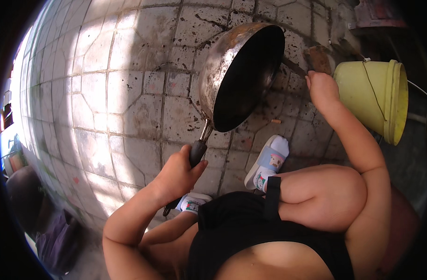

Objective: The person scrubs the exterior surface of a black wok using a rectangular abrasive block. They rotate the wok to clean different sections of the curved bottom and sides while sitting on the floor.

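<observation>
A wok [231,66] with a scorched, worn metal outside and a dark inside is tilted on its side above the tiled floor. My left hand [180,171] is closed around its black handle [198,152], and the handle's end shows below my wrist. To the right of the wok, my right hand [322,87] is closed on a dark, flat strip-like tool [294,66]. That tool reaches toward the wok's rim; its grip is hidden in my fist, and its exact kind is unclear. Just beyond the fist is a reddish-brown block [319,58], blurred.
A yellow plastic bucket [364,94] with a wire handle lies to the right, its mouth facing right. Dark flakes and a cigarette butt [276,121] dot the floor tiles [129,91]. My slippered foot [269,161] is below the wok. Dark cloth [59,241] sits lower left.
</observation>
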Demonstrator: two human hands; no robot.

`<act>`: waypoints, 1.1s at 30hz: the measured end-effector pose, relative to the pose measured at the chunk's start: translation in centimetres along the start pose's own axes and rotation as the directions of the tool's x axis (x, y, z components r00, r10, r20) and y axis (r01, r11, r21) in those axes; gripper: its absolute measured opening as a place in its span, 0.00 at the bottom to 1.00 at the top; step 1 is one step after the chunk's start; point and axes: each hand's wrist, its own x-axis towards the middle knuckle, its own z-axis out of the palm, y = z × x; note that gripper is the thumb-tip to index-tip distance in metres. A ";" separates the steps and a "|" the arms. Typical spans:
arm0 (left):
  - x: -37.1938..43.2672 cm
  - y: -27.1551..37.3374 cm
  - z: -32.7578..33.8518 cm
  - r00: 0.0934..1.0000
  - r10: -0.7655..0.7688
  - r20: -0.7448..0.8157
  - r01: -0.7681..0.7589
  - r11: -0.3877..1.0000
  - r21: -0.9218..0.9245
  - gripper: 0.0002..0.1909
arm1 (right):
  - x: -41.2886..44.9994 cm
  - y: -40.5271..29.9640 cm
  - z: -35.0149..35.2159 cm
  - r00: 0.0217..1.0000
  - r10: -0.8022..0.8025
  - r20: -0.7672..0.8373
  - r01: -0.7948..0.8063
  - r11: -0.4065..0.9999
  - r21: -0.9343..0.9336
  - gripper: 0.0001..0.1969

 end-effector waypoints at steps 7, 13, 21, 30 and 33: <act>0.1 -0.5 0.6 0.999 0.032 -0.028 -0.030 0.998 0.047 0.14 | 0.2 0.6 0.6 0.996 -0.044 -0.074 0.046 0.999 0.020 0.07; 0.0 -0.3 0.9 0.998 0.048 -0.046 -0.044 0.996 0.077 0.16 | -0.5 -1.2 1.5 1.000 -0.006 0.022 0.008 0.996 -0.084 0.07; 0.1 -0.4 1.3 0.999 0.028 -0.041 -0.026 0.998 0.053 0.16 | -0.4 -0.2 3.3 0.995 -0.037 0.098 0.047 0.993 -0.104 0.17; 0.0 0.3 1.1 0.999 0.014 -0.039 -0.010 0.994 0.108 0.16 | -0.8 -1.2 1.4 0.990 -0.007 0.144 0.030 0.987 -0.155 0.26; 0.1 -0.2 1.3 0.995 0.068 -0.076 -0.059 0.992 0.107 0.16 | -1.2 -1.0 3.1 0.994 -0.053 0.091 0.069 0.979 -0.191 0.24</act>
